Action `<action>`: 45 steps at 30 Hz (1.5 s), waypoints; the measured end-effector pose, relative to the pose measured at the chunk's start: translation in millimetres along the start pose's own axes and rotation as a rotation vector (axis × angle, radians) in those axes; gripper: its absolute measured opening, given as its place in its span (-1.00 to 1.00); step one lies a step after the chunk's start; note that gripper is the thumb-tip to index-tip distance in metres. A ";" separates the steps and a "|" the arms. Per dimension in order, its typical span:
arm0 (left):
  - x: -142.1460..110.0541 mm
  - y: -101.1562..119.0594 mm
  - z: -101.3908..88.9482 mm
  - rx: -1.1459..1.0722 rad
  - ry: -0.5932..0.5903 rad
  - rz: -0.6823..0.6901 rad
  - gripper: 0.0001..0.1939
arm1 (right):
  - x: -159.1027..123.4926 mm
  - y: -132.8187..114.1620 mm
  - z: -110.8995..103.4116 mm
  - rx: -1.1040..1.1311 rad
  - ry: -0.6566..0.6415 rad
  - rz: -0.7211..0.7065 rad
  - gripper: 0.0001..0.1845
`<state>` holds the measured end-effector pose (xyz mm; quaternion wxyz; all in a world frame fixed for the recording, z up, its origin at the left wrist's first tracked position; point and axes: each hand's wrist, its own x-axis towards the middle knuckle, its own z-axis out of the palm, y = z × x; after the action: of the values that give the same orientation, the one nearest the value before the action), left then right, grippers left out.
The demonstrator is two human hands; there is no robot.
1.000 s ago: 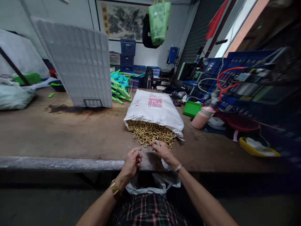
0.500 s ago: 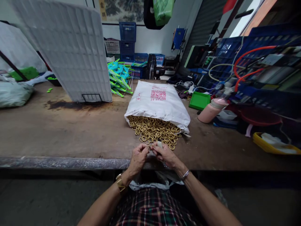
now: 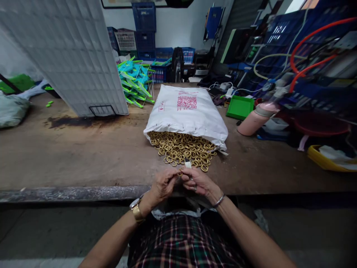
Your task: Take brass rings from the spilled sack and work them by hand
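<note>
Just in front of the table's near edge, my left hand [image 3: 164, 183] pinches a small brass ring [image 3: 180, 173], partly hidden by the fingers. My right hand [image 3: 199, 182] meets it fingertip to fingertip at the ring. Its curled fingers grip a small pale tool with a dark end [image 3: 187, 163], which points up and away from me; the rest is covered. Beyond both hands, a pile of brass rings [image 3: 181, 149] spills from the mouth of a white sack [image 3: 167, 115] with a red printed code.
A white ribbed panel [image 3: 75, 56] stands at left on the wooden table [image 3: 92, 156]. Turquoise and green plastic parts [image 3: 136, 82] are heaped behind. To the right are a green tray [image 3: 240, 107], a pink bottle [image 3: 256, 120] and a yellow basin [image 3: 329, 160].
My view has tilted slightly downward. The pale tool now stands up further from my right hand, showing its dark end. Both hands remain together near the table edge.
</note>
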<state>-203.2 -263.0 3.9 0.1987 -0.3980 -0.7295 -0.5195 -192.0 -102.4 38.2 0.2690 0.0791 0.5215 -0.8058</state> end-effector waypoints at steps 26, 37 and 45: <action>-23.9 36.0 -2.1 -0.959 0.007 -1.059 -0.69 | -3.4 32.9 13.7 -0.712 0.250 -0.405 -0.68; -23.9 37.2 5.3 -0.955 0.152 -1.029 -0.62 | -5.1 39.9 3.9 -1.140 0.237 -0.575 -0.84; -25.0 32.5 10.0 -0.773 0.133 -0.998 -0.59 | -9.7 46.9 3.1 -1.471 0.219 -0.528 -0.76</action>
<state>-161.3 -258.6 2.0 -0.1806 -0.0199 -0.5730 -0.7991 -159.1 -116.3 6.2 -0.0010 -0.1666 0.9458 -0.2787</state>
